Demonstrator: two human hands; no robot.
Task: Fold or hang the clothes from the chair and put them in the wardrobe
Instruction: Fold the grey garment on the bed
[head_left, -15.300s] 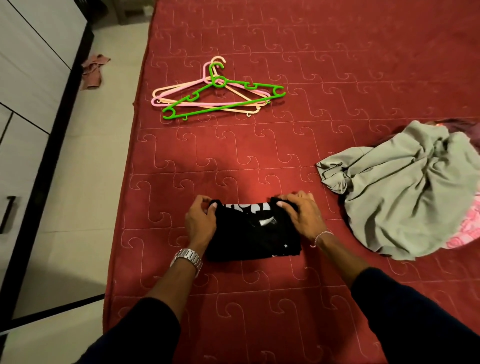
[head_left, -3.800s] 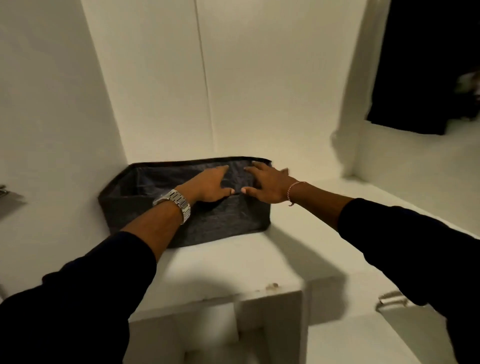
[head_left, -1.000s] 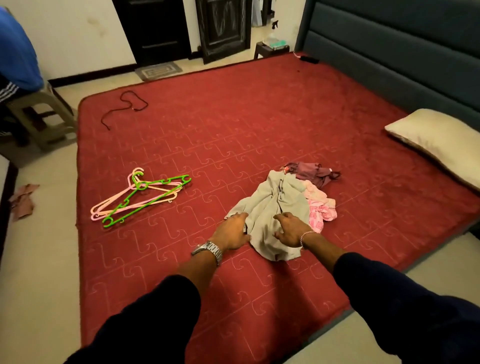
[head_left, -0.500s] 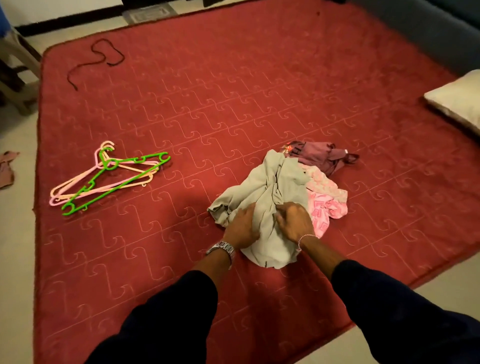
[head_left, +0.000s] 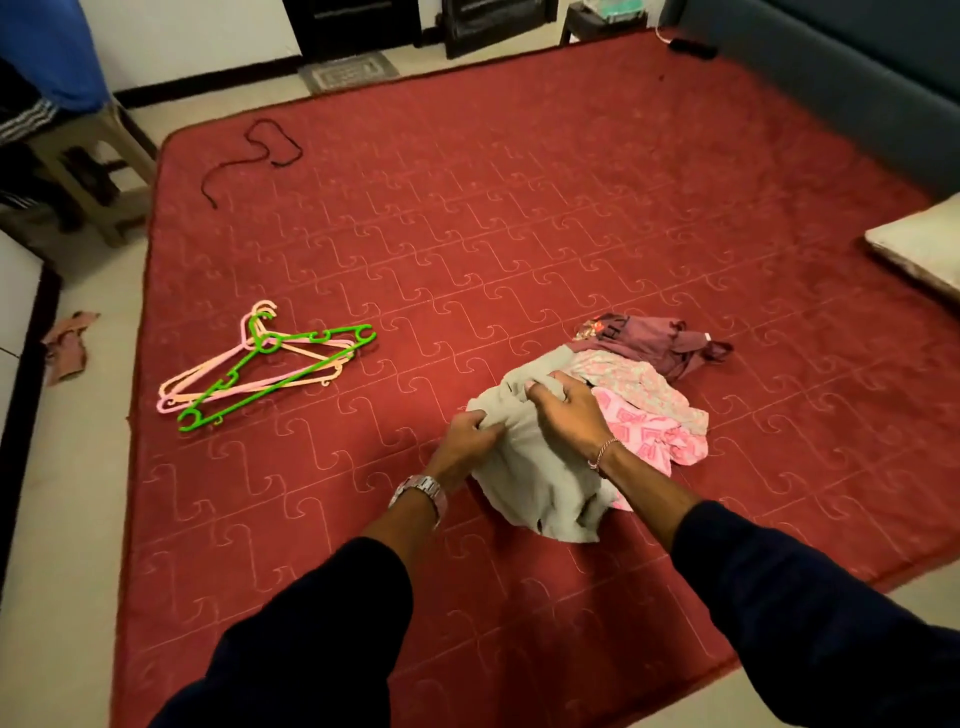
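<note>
Red quilted bedding (head_left: 519, 208) is shown spread across a bed, with a crumpled grey-green garment (head_left: 540, 483) bunched near its close edge. The garment is gripped by both hands: its left edge is pinched in the curled fingers of the left hand (head_left: 465, 441), and an upper fold is gathered under the bent fingers of the right hand (head_left: 569, 410), apparently so that it can be lifted clear and shaken out for folding. A pink patterned garment (head_left: 654, 415) and a maroon garment (head_left: 660, 343) are partly covered by it. Plastic hangers (head_left: 260, 369) are stacked well apart to the left, presumably kept ready. The wardrobe is not seen, the garment's type cannot be made out, and a pillow (head_left: 919, 249) is cut off at the right
</note>
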